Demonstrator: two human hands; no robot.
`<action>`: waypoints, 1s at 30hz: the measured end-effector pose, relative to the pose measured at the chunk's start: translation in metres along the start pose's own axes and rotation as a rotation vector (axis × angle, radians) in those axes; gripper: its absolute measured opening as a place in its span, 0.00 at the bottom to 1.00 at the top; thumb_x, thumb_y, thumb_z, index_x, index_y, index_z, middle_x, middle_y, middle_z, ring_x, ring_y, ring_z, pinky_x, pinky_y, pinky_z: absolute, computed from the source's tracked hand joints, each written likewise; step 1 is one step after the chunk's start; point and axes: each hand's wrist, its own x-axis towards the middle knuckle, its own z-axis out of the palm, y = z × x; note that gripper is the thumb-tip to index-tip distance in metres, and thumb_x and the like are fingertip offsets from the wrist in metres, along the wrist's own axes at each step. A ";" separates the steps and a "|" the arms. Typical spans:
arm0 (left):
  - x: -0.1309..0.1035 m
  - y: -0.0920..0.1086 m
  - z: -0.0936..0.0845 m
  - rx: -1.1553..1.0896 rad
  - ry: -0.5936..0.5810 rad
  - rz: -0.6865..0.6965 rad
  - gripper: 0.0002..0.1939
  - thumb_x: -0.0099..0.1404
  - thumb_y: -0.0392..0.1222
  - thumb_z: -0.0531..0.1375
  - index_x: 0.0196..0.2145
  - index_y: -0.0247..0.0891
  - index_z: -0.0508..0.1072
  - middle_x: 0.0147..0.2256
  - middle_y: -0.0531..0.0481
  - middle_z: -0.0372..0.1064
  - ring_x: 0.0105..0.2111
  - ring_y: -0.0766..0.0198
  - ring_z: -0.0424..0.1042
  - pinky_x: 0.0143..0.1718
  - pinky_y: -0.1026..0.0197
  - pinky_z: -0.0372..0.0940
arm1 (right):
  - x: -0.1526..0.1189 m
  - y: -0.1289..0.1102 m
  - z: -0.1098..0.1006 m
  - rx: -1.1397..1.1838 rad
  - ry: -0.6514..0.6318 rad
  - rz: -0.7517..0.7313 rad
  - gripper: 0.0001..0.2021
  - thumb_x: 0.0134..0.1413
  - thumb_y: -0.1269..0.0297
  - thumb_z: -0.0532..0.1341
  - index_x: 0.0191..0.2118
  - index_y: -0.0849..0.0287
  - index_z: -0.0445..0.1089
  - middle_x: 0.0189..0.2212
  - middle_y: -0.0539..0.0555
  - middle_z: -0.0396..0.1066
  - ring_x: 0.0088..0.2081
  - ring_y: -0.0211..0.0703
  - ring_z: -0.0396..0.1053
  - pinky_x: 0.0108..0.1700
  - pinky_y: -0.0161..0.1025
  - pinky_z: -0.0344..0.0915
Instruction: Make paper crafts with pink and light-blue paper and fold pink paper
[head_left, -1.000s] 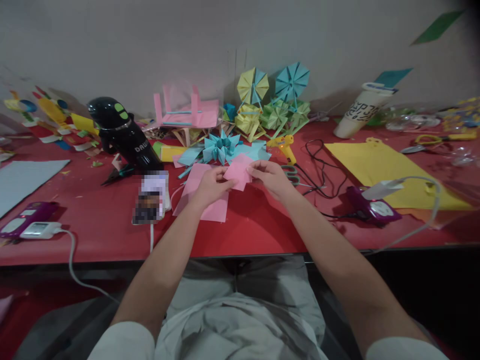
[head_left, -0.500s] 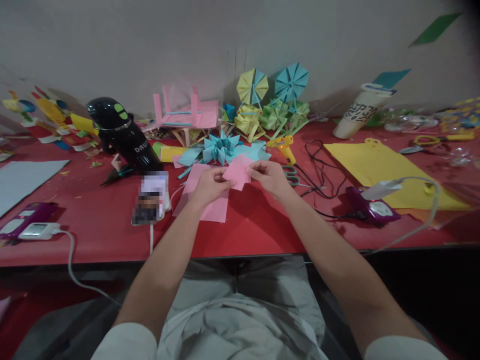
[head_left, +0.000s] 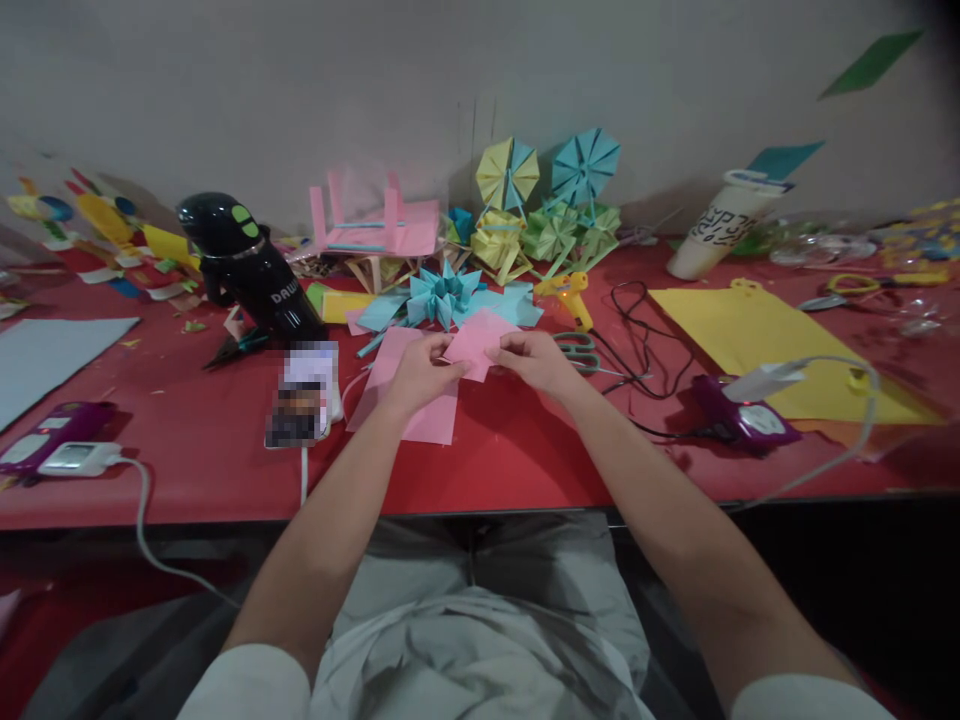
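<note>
A small piece of pink paper is held up between my two hands above the red table. My left hand pinches its left edge, thumb in front. On the opposite edge, the thumb and fingers of my right hand are closed on the paper. Beneath my left hand lies a larger pink sheet. Just behind the held paper sit a blue folded-paper flower and flat blue pieces. Green-handled scissors lie beside my right hand, partly hidden by it.
A yellow glue gun with a black cord stands behind the scissors. To the left are a phone and a black bottle. Yellow sheets, a purple power socket and a paper cup are to the right.
My right hand has slid slightly left along the paper's edge, and more of the scissors shows. Both hands still hold the paper.
</note>
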 end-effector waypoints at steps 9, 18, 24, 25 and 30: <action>0.000 -0.002 0.000 0.003 -0.081 0.002 0.15 0.53 0.44 0.67 0.37 0.34 0.77 0.35 0.47 0.75 0.35 0.61 0.72 0.37 0.59 0.66 | 0.003 0.005 -0.001 -0.024 -0.018 -0.056 0.21 0.45 0.43 0.66 0.23 0.57 0.65 0.21 0.49 0.66 0.26 0.39 0.63 0.31 0.39 0.61; 0.000 -0.005 0.000 -0.028 -0.080 0.040 0.19 0.53 0.45 0.69 0.41 0.34 0.77 0.36 0.47 0.75 0.35 0.62 0.73 0.37 0.60 0.67 | -0.002 -0.002 0.006 -0.057 -0.112 -0.081 0.20 0.50 0.44 0.64 0.29 0.57 0.65 0.26 0.49 0.65 0.28 0.37 0.60 0.31 0.38 0.58; 0.000 -0.003 0.002 0.033 -0.014 0.045 0.20 0.51 0.43 0.68 0.42 0.35 0.76 0.40 0.45 0.75 0.39 0.59 0.73 0.41 0.58 0.67 | -0.003 -0.002 0.007 -0.049 -0.150 -0.054 0.22 0.49 0.42 0.64 0.26 0.58 0.63 0.22 0.47 0.61 0.25 0.36 0.57 0.29 0.36 0.55; 0.000 -0.002 0.002 0.044 -0.020 0.048 0.19 0.51 0.43 0.68 0.42 0.35 0.76 0.40 0.46 0.74 0.40 0.59 0.73 0.42 0.58 0.67 | -0.004 -0.003 0.007 -0.055 -0.166 -0.062 0.21 0.49 0.43 0.64 0.25 0.57 0.62 0.21 0.46 0.59 0.25 0.35 0.56 0.28 0.36 0.53; -0.001 0.002 0.003 0.014 -0.048 0.070 0.12 0.56 0.46 0.65 0.33 0.35 0.76 0.34 0.47 0.74 0.35 0.63 0.71 0.41 0.59 0.66 | -0.006 -0.007 0.008 -0.112 -0.249 -0.082 0.19 0.50 0.48 0.64 0.23 0.57 0.60 0.21 0.45 0.54 0.24 0.33 0.51 0.27 0.36 0.49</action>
